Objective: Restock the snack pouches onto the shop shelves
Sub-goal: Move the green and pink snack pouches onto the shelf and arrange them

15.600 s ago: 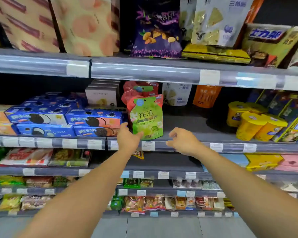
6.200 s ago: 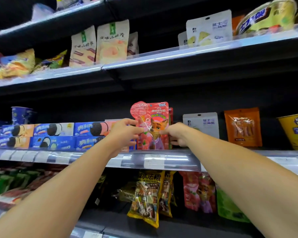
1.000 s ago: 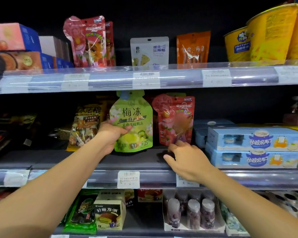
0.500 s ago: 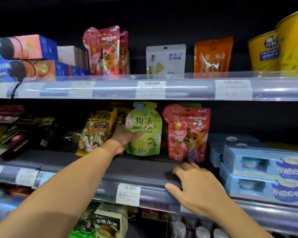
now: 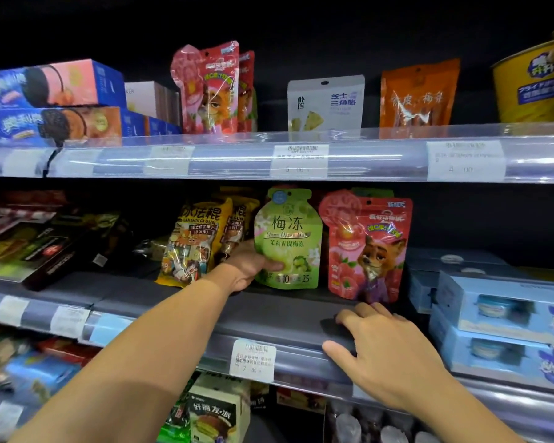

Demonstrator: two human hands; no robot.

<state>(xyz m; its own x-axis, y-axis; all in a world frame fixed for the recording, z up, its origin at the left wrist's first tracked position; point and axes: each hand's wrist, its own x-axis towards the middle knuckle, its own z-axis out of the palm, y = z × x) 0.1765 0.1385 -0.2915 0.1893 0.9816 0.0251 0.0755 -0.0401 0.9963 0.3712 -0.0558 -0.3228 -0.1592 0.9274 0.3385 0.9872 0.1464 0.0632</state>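
Note:
A green jelly pouch stands upright on the middle shelf. My left hand grips its lower left edge, thumb across the front. Right beside it stands a red fox-print pouch, free of both hands. My right hand rests on the shelf's front edge below the red pouch, fingers spread and holding nothing. Two more red fox pouches stand on the upper shelf.
Yellow snack bags stand left of the green pouch. Light blue boxes are stacked at the right. On the upper shelf are cookie boxes, a white pouch, an orange pouch and yellow tubs. Dark boxes lie at far left.
My right hand slid from the red pouch's base back to the shelf's front edge. My left hand keeps its hold on the green pouch. The view drifted slightly.

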